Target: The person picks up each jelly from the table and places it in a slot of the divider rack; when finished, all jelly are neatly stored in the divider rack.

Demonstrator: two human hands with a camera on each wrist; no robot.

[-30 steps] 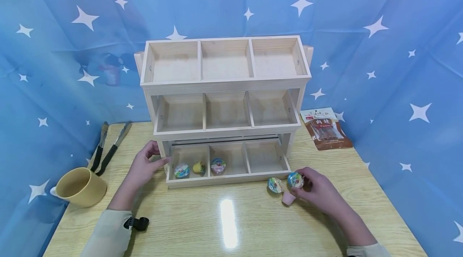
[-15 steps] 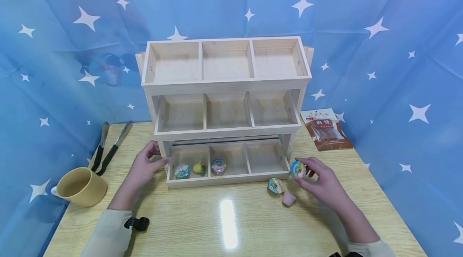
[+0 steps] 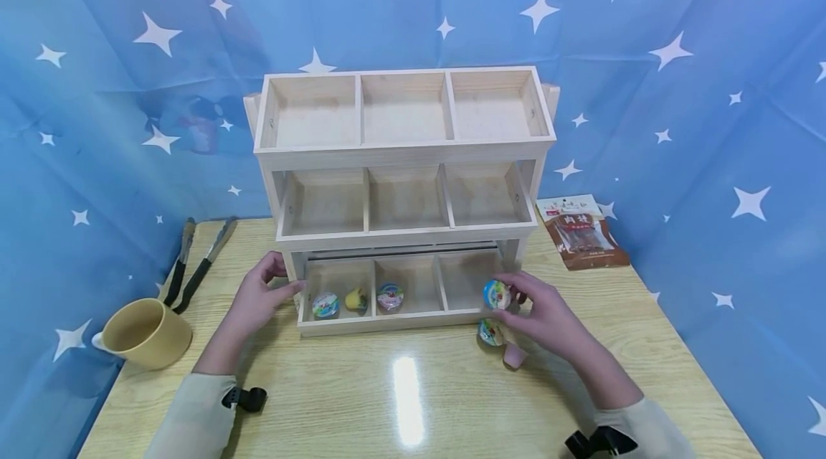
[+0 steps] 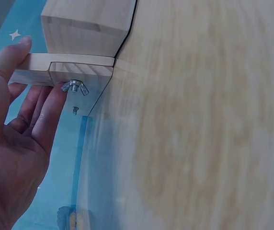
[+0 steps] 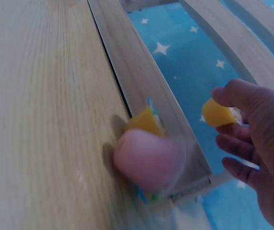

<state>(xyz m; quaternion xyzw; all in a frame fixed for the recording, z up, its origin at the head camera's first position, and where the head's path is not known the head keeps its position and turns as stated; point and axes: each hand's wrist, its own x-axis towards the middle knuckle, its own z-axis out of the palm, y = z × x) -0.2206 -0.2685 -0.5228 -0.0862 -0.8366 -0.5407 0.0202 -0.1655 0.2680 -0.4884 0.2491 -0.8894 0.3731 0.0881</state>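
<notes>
My right hand (image 3: 542,312) pinches a small jelly cup (image 3: 497,295) with a blue printed lid, over the bottom tier's right compartment. Its yellow body (image 5: 216,113) shows between thumb and fingers in the right wrist view. My left hand (image 3: 261,294) grips the left leg of the three-tier wooden rack (image 3: 413,155), thumb on one side, fingers by a wing nut (image 4: 74,86). Two more jelly cups, one yellow (image 5: 146,122) and one pink (image 5: 146,158), lie on the table before the rack. The bottom tier holds a blue-lidded cup (image 3: 325,305), a yellow cup (image 3: 355,299) and a pink-lidded cup (image 3: 390,297).
At the left, a yellow mug (image 3: 147,336) stands near two black-handled tools (image 3: 196,282). A brown-and-white snack packet (image 3: 583,233) lies right of the rack. Blue star-printed cloth (image 3: 413,7) hangs behind and at both sides.
My right hand has lifted the jelly cup from beside the other two and carried it up and left, over the bottom tier. The left hand stays on the rack.
</notes>
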